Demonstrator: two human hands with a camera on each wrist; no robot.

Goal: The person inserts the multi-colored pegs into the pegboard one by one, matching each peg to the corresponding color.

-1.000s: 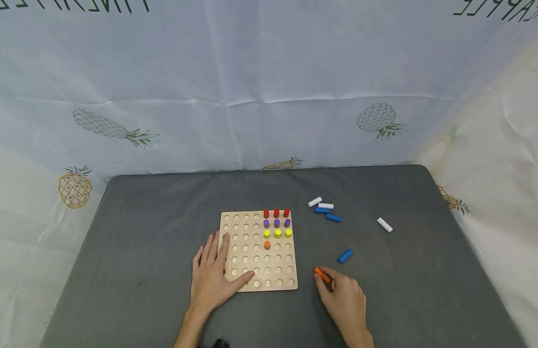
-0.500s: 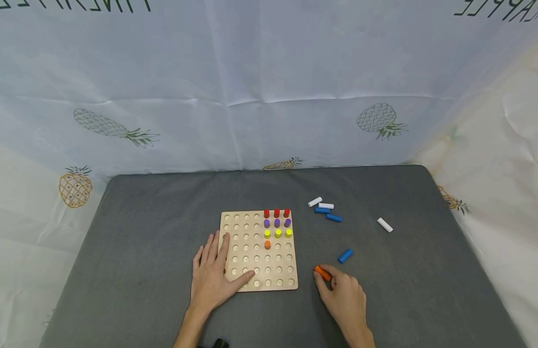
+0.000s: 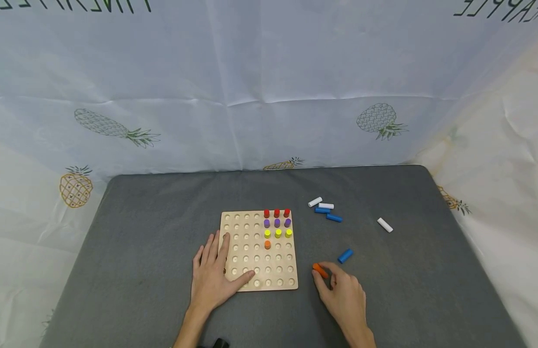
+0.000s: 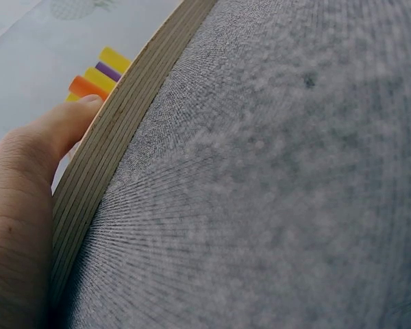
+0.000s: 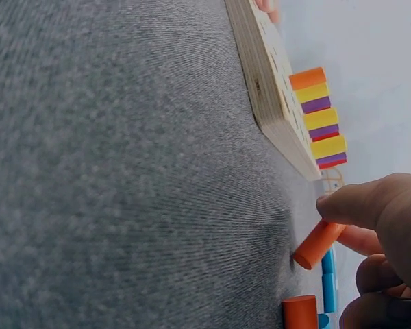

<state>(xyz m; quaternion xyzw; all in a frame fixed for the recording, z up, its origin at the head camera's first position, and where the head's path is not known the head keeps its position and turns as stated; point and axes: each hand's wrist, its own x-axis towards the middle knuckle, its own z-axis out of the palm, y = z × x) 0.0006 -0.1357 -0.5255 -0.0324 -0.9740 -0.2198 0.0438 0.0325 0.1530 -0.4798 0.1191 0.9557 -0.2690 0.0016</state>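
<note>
My left hand (image 3: pixel 213 278) lies on the left side of a square wooden pegboard (image 3: pixel 247 285), fingers spread and thumb across its lower left corner. In the left wrist view the thumb (image 4: pixel 51 130) rests over the board's edge. To the right of the board, my right hand (image 3: pixel 345 295) pinches an orange peg (image 3: pixel 320 270) between thumb and fingers. That held peg (image 5: pixel 318 243) is tilted, low over the cloth. Another orange peg (image 5: pixel 300 312) stands near it in the right wrist view; the head view does not show it.
On the board stand red (image 3: pixel 276 213), purple (image 3: pixel 276 223) and yellow pegs (image 3: pixel 278 233), three of each, plus one orange peg (image 3: pixel 267 245). Loose blue pegs (image 3: pixel 345 255) and white pegs (image 3: pixel 384 225) lie right of the board on the grey tabletop (image 3: pixel 143 270).
The orange peg and my right fingertips have shifted slightly away from me and to the left. My left hand and the board have stayed put.
</note>
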